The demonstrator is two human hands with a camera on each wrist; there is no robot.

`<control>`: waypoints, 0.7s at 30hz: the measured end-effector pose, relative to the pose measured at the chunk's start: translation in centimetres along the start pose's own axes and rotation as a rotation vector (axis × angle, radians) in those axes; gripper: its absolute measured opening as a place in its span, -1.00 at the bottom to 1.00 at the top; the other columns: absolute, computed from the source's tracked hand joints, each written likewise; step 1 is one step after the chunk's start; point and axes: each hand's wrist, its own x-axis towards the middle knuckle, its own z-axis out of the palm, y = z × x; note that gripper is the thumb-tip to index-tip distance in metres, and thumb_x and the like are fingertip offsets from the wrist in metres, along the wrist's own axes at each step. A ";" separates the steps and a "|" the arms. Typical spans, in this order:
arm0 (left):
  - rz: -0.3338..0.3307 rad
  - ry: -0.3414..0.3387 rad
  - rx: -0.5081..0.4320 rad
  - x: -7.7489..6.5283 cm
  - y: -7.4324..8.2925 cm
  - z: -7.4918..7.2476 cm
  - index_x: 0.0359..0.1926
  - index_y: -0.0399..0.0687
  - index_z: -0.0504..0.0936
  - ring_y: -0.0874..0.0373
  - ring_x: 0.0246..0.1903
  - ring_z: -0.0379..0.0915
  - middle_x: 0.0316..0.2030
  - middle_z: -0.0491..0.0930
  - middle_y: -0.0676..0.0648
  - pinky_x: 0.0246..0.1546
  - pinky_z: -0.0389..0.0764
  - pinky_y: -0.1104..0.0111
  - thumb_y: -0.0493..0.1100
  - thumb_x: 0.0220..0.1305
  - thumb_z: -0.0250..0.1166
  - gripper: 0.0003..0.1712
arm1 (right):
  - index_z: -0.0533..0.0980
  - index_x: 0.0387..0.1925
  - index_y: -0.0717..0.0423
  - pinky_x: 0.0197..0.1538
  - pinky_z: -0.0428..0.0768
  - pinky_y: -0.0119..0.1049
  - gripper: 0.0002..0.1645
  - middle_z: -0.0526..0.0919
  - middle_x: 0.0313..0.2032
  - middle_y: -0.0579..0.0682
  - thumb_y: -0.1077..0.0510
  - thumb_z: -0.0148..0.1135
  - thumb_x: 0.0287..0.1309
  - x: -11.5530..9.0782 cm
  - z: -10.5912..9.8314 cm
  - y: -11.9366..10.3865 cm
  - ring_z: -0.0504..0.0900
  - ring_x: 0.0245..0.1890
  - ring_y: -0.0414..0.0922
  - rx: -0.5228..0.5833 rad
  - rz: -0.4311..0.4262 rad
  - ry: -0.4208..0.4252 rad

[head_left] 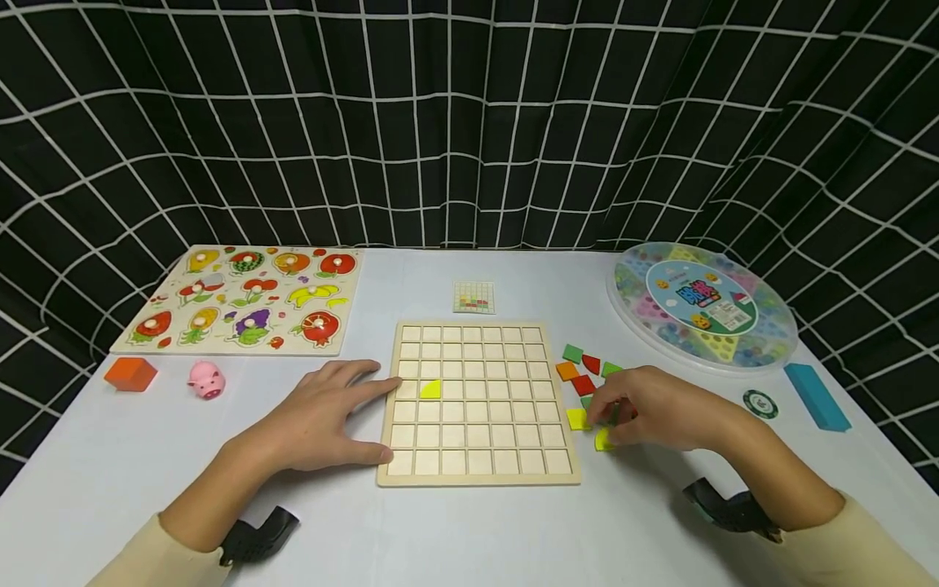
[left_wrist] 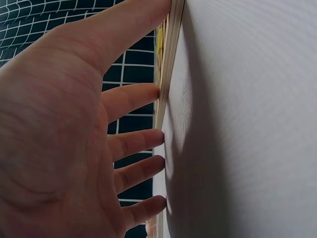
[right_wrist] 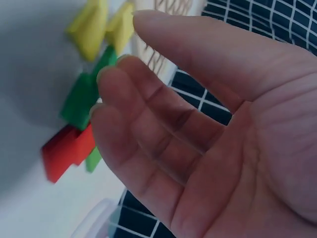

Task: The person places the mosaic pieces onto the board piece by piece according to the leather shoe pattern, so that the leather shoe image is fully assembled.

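Note:
A wooden grid board (head_left: 480, 480) lies in the middle of the white table, with one yellow rounded tile (head_left: 431, 390) in a cell near its left side. My left hand (head_left: 315, 420) rests at the board's left edge, thumb and index fingertip touching the rim, fingers spread. Right of the board, my right hand (head_left: 656, 412) hovers with bent fingers over loose tiles. Its thumb and fingertips stand apart with nothing between them in the right wrist view, close to a yellow rounded tile (head_left: 602, 440). Nearby lie a yellow square tile (head_left: 577, 419), a red tile (head_left: 584, 385), an orange tile (head_left: 567, 371) and green tiles (right_wrist: 78, 103).
A small pattern card (head_left: 473, 297) lies behind the board. At left are a fruit peg puzzle (head_left: 220, 314), an orange block (head_left: 130, 374) and a pink pig toy (head_left: 207, 381). A round bead case (head_left: 759, 350), a poker chip (head_left: 760, 404) and a blue block (head_left: 817, 397) lie right.

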 end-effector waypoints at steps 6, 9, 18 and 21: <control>0.000 0.001 -0.001 0.0 0.0 0.0 0.48 0.31 0.45 -0.18 0.47 0.16 0.48 0.32 -0.11 0.39 0.25 -0.24 0.44 -0.01 0.49 0.02 | 0.76 -0.20 -0.16 -0.30 0.60 -0.41 -0.67 0.65 -0.23 -0.19 0.28 0.56 0.01 -0.4 0.8 0.8 0.52 -0.26 -0.17 -0.020 0.059 0.016; 0.001 0.004 -0.006 0.0 0.0 0.1 0.47 0.31 0.46 -0.18 0.47 0.16 0.48 0.33 -0.11 0.38 0.25 -0.24 0.45 -0.01 0.49 0.02 | 0.75 -0.23 -0.15 -0.27 0.60 -0.41 -0.67 0.63 -0.27 -0.20 0.30 0.57 -0.02 -0.2 1.3 0.8 0.52 -0.26 -0.17 -0.033 0.068 0.022; 0.002 0.007 -0.011 0.0 -0.1 0.1 0.47 0.31 0.45 -0.18 0.47 0.16 0.48 0.32 -0.11 0.38 0.25 -0.23 0.45 -0.01 0.49 0.02 | 0.58 -0.45 -0.14 -0.33 0.54 -0.43 -0.67 0.54 -0.43 -0.23 0.29 0.58 -0.02 0.1 1.8 0.7 0.47 -0.38 -0.23 -0.086 0.021 0.038; 0.005 0.007 -0.010 0.0 0.0 0.0 0.47 0.30 0.46 -0.18 0.47 0.16 0.48 0.33 -0.11 0.38 0.25 -0.23 0.45 -0.01 0.49 0.02 | 0.58 -0.44 -0.14 -0.37 0.50 -0.42 -0.70 0.52 -0.48 -0.23 0.28 0.55 0.03 0.1 1.3 0.5 0.45 -0.41 -0.24 -0.074 -0.001 0.049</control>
